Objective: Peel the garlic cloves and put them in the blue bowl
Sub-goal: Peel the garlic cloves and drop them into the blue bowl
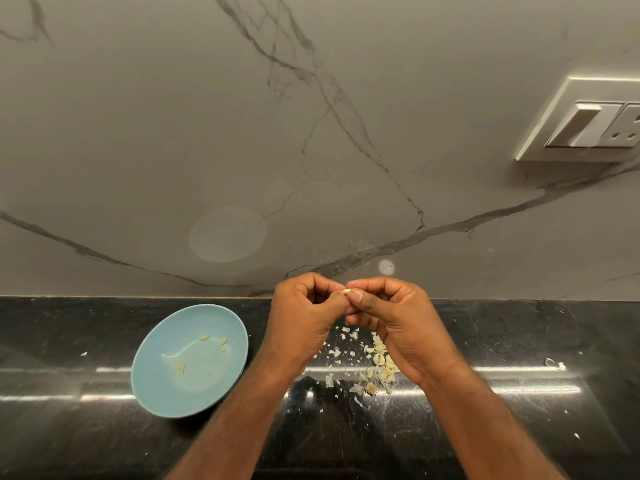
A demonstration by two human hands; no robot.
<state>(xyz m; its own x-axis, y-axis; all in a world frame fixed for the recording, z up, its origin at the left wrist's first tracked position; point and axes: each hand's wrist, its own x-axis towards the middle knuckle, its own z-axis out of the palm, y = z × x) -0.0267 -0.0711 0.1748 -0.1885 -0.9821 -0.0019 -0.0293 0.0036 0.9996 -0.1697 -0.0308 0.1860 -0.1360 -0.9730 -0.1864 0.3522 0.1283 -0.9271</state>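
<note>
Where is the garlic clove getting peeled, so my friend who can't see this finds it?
Look above the black counter, right of the blue bowl, where the left hand and right hand meet. The garlic clove is the small pale bit pinched between their fingertips. Unlike the pile below and the bits in the bowl, it lies on nothing.

Veined marble wall (311, 133), white switch plate (588, 123), glossy black counter (69, 445).

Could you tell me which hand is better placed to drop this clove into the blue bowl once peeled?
Probably the left hand: both hands pinch the clove, but the blue bowl lies on the left hand's side, while the right hand is above the garlic pile.
</note>
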